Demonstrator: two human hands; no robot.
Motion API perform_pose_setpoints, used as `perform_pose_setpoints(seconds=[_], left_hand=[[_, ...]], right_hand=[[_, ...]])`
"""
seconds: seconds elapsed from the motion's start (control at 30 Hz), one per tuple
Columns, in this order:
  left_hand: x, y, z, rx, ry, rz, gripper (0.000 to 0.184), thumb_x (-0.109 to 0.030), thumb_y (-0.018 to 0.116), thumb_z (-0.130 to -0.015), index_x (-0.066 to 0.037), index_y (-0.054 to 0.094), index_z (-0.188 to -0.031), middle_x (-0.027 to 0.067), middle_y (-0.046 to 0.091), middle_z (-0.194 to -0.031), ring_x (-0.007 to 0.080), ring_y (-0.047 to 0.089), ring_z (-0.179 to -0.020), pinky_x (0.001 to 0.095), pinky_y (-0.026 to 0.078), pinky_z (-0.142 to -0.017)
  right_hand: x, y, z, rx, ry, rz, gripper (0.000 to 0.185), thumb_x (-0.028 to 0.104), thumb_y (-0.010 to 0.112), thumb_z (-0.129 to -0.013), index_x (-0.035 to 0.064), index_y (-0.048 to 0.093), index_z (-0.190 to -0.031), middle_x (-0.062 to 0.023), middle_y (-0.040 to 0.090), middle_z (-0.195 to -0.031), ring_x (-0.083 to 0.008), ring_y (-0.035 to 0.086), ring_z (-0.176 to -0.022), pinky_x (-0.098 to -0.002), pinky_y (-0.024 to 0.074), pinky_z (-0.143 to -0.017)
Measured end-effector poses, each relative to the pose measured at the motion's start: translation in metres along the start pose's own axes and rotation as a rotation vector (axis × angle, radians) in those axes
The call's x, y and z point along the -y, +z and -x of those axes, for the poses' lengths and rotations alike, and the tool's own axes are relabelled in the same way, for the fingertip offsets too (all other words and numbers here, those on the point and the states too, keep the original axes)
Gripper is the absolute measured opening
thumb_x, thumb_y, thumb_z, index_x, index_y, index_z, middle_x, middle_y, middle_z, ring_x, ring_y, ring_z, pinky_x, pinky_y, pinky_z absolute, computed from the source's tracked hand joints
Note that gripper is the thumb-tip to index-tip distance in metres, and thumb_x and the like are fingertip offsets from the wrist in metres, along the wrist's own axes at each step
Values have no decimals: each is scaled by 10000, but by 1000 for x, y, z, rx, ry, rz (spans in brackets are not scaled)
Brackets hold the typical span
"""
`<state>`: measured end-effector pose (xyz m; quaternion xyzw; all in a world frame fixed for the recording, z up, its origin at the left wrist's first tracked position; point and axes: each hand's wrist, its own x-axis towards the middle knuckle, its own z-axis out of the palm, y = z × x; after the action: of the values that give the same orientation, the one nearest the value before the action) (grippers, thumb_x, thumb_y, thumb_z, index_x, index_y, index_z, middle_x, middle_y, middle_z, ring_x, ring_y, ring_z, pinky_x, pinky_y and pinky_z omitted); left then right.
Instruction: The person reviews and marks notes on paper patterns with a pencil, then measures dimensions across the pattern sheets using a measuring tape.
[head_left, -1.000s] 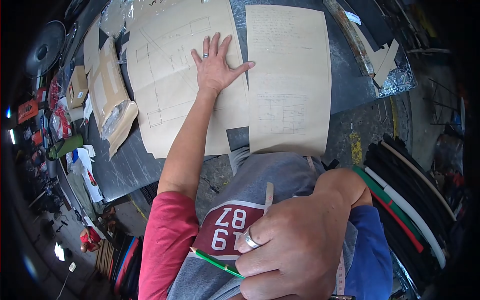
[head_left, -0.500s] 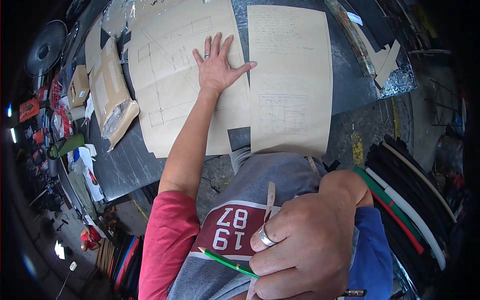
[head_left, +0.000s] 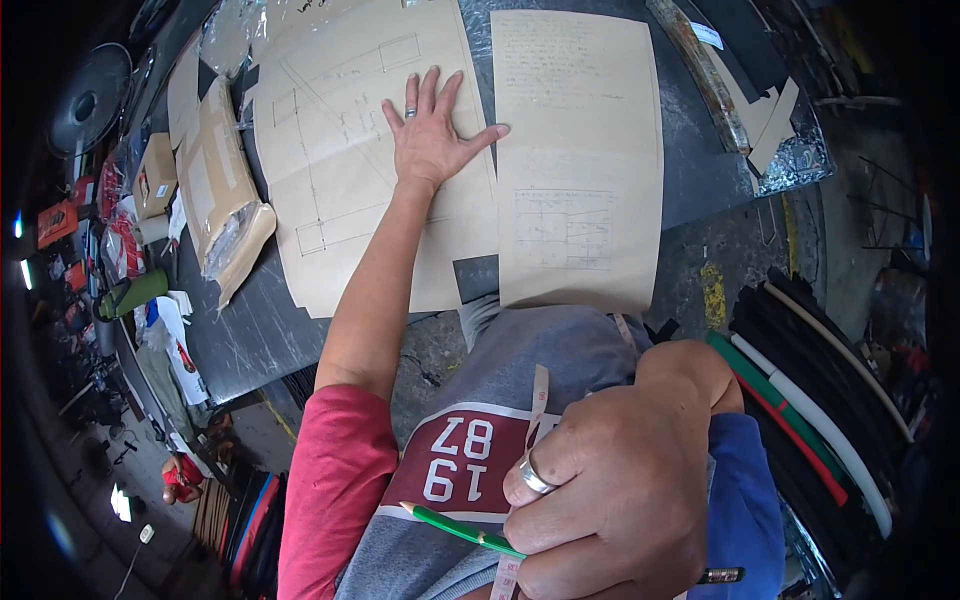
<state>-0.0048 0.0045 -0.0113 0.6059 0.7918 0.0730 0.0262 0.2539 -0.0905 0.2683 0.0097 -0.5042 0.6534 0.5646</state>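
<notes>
My left hand lies flat with fingers spread on a large sheet of brown paper bearing ruled pencil lines and narrow rectangles. Its thumb reaches the left edge of a second brown sheet, which carries handwriting and a small ruled drawing. Close to my chest, my right hand is closed around a green pencil, its sharpened tip pointing left. A dark rod end sticks out on the other side of that hand; whether it belongs to the pencil I cannot tell. A tape measure hangs down my shirt.
Both sheets lie on a dark table. On its left are a plastic-wrapped brown package and a small cardboard box. A long wrapped piece rests at the right. Rolls of material stand right of me; another person is far left.
The view has shifted very slightly. My right hand and the green pencil have moved a little down and to the right; my left hand stays flat on the paper.
</notes>
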Motion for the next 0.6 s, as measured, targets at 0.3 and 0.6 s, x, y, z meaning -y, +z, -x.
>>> perform_pose_setpoints(seconds=[0.3, 0.6], left_hand=[[-2, -4, 1, -14, 13, -4, 1148, -922, 629, -744, -233, 400, -1633, 108, 297, -1726, 333, 192, -1621, 704, 74, -1262], [0, -2, 0, -9, 7, 21, 1165, -943, 609, -729, -242, 397, -1634, 92, 278, -1727, 320, 163, -1625, 706, 36, -1263]], right_hand=[[-18, -46, -72, 679, -426, 150, 250, 111, 682, -836, 132, 550, -625, 32, 430, -675, -133, 504, -568, -300, 353, -471], [-18, -2, -21, -172, 19, 3, 212, 93, 686, -781, 131, 533, -640, 25, 427, -643, -119, 460, -530, -298, 296, -446]])
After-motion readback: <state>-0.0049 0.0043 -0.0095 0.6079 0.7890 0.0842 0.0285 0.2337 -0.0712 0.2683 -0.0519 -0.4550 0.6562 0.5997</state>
